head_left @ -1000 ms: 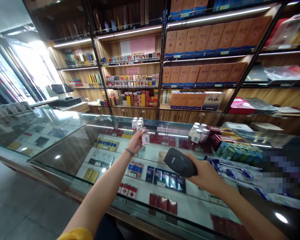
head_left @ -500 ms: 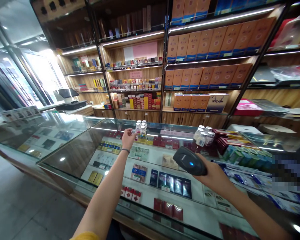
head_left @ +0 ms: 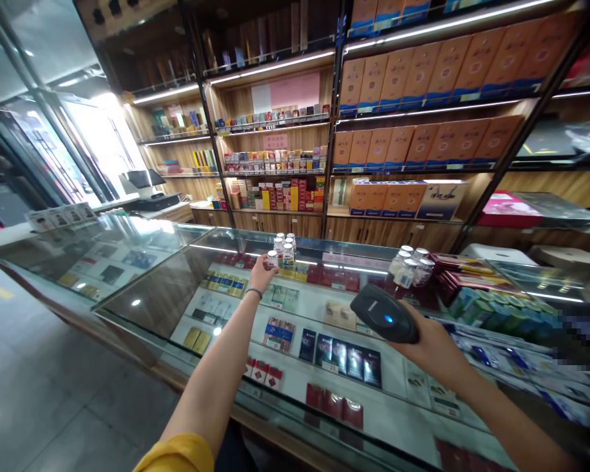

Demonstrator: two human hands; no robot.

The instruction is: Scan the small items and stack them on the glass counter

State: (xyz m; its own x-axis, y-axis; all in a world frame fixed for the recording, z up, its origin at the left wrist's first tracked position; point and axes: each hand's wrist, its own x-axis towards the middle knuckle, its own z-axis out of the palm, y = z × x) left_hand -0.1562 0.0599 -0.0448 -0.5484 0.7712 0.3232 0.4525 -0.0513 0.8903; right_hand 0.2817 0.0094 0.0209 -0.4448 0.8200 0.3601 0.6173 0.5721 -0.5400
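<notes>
Left hand (head_left: 260, 276) pinches a small white-capped jar (head_left: 272, 257) just beside the jar cluster (head_left: 288, 248) on the glass-topped table (head_left: 170, 272), centre of frame; right hand (head_left: 431, 346) grips a black scanner (head_left: 381, 314), blue light (head_left: 389, 319) lit, right of centre.

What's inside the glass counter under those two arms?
Inside the glass counter are dark blue packs, red-and-white packs, dark red packs and gold packs, among others. Whatever lies behind the left forearm, or behind the black scanner and right hand, is covered.
</notes>
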